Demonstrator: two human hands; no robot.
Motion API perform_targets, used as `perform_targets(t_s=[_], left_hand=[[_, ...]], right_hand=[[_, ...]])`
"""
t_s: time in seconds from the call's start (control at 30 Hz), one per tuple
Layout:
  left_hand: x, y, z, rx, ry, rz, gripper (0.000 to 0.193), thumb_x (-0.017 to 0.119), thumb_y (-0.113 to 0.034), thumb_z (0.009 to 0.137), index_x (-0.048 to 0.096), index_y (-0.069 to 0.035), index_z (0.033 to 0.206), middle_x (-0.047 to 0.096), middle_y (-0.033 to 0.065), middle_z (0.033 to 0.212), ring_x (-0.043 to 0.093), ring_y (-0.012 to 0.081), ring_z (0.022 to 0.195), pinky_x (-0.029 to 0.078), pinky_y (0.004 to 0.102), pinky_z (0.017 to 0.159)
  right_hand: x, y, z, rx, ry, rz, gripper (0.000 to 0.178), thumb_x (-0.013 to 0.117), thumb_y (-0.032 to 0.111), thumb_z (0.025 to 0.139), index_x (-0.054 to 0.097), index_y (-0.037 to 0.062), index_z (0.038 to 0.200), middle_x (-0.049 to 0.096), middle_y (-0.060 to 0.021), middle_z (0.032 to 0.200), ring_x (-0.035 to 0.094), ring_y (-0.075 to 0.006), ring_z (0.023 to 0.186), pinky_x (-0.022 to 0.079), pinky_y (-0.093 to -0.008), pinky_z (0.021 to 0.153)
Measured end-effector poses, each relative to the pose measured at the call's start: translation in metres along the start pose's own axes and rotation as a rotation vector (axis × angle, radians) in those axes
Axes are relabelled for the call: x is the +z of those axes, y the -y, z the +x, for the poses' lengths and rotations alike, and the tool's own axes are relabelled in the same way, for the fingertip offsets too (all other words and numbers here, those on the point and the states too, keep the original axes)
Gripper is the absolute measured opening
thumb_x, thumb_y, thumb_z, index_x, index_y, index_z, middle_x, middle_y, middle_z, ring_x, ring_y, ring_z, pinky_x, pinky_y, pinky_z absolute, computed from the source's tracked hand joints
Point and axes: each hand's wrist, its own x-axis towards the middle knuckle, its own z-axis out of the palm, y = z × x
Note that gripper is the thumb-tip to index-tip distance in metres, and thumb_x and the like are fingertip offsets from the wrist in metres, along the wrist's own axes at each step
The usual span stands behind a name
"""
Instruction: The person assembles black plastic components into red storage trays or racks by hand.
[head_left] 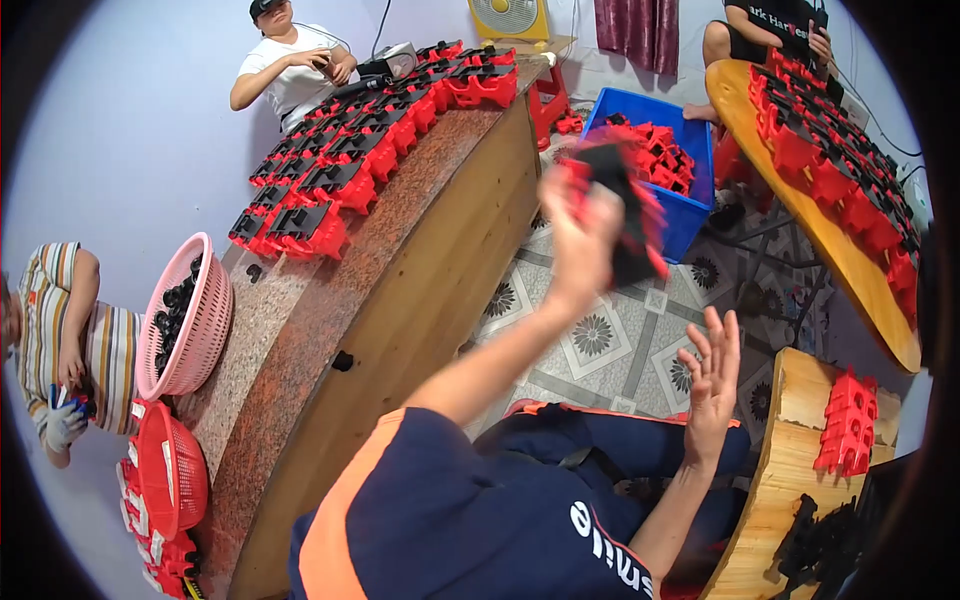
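Observation:
My left hand [585,235] is raised out over the floor in front of the blue crate, its fingers closed round a red-and-black plastic part [622,225]. Motion smears the part, so its fine shape does not show. My right hand [712,375] is lifted lower and to the right, fingers apart, nothing in it. Nearest to it is a small wooden table [790,440], where a red plastic frame [848,424] lies beside several black plastic parts [825,545].
Rows of red-and-black assemblies [345,150] cover the granite-topped bench [300,330] at left, near a pink basket [205,330] of black parts and a red basket [190,480]. A blue crate [680,215] holds red parts. More assemblies line an oval table [745,120]. Three people sit around.

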Motion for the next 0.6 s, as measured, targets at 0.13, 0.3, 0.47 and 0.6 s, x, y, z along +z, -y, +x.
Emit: perform_targets(t_s=[0.13, 0.3, 0.47, 0.6], left_hand=[[-0.078, -0.005, 0.133, -0.241, -0.465, -0.216, 0.044, 0.058, -0.021, 0.095, 0.025, -0.006, 0.121, 0.051, 0.0201, 0.117, 0.065, 0.0283, 0.093, 0.061, 0.0496, 0.070], [-0.159, 0.076, 0.260, -0.355, -0.924, 0.060, 0.071, 0.068, -0.025, 0.084, 0.028, 0.006, 0.134, 0.046, 0.0261, 0.132, 0.061, 0.0319, 0.105, 0.057, 0.0410, 0.086], [-0.153, 0.101, 0.298, -0.557, -1.103, 0.363, 0.074, 0.071, -0.034, 0.079, 0.035, 0.002, 0.133, 0.047, 0.0273, 0.126, 0.060, 0.0389, 0.103, 0.055, 0.0450, 0.082], [-0.154, 0.108, 0.311, -0.625, -1.130, 0.305, 0.075, 0.070, -0.040, 0.080, 0.035, -0.003, 0.136, 0.042, 0.0268, 0.133, 0.055, 0.0398, 0.112, 0.051, 0.0483, 0.089]], right_hand=[[-0.012, -0.020, -0.011, 0.268, -0.082, -0.095, 0.055, 0.066, 0.021, 0.092, 0.046, -0.0002, 0.138, 0.056, -0.0138, 0.131, 0.056, -0.0201, 0.117, 0.046, -0.0310, 0.095], [-0.017, -0.046, -0.023, 0.394, -0.172, -0.063, 0.036, 0.063, 0.010, 0.094, 0.057, -0.0042, 0.126, 0.064, -0.0118, 0.117, 0.061, -0.0164, 0.106, 0.047, -0.0281, 0.092], [-0.020, -0.064, -0.025, 0.447, -0.247, -0.131, 0.032, 0.062, 0.009, 0.095, 0.058, -0.0057, 0.123, 0.065, -0.0121, 0.114, 0.061, -0.0159, 0.103, 0.049, -0.0278, 0.091], [-0.025, -0.069, -0.029, 0.482, -0.259, -0.149, 0.033, 0.061, 0.010, 0.095, 0.057, -0.0063, 0.124, 0.064, -0.0128, 0.114, 0.062, -0.0175, 0.105, 0.049, -0.0302, 0.094]])
